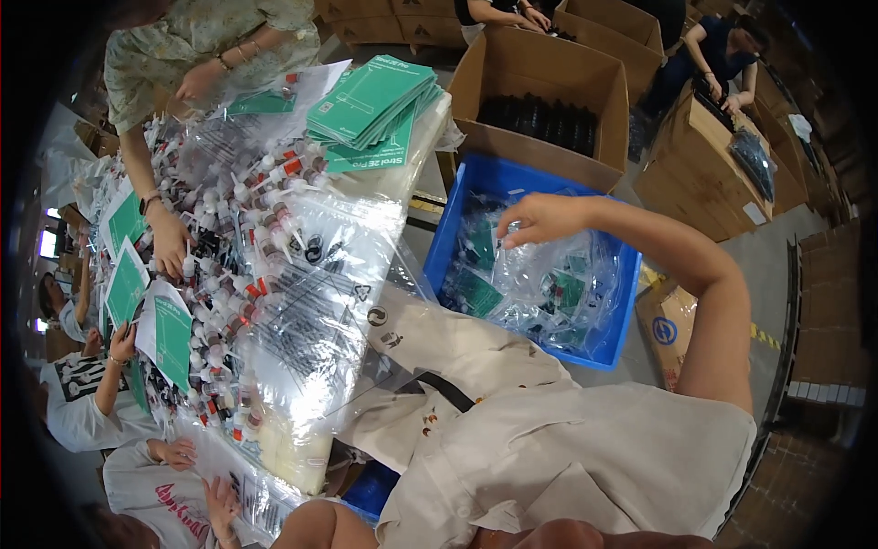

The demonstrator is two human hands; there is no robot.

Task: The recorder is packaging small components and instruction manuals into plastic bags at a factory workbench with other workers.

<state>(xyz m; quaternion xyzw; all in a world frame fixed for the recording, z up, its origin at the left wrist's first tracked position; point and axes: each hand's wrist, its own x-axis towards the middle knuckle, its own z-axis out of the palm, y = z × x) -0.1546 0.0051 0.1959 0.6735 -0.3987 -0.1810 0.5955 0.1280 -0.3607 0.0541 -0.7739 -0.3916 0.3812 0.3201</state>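
Note:
My right hand (541, 220) hangs over a blue plastic bin (629, 297), its fingers loosely bent and a gap showing between thumb and forefinger. I see nothing held in it. Inside the bin lie clear plastic bags (476, 291) with green cards and small parts in them. Of my left arm (320, 523) only a piece shows at the lower edge; the hand itself is out of sight. On the table to my left, flat clear plastic bags (315, 352) are spread beside a heap of small bottles (256, 242) with white nozzles and red or dark contents.
A stack of green booklets (370, 101) sits at the table's far corner. Beyond the bin stands an open carton (540, 73) of black parts. Co-workers' hands (171, 242) reach over the bottle heap from the left. Another carton (672, 334) is on the floor at right.

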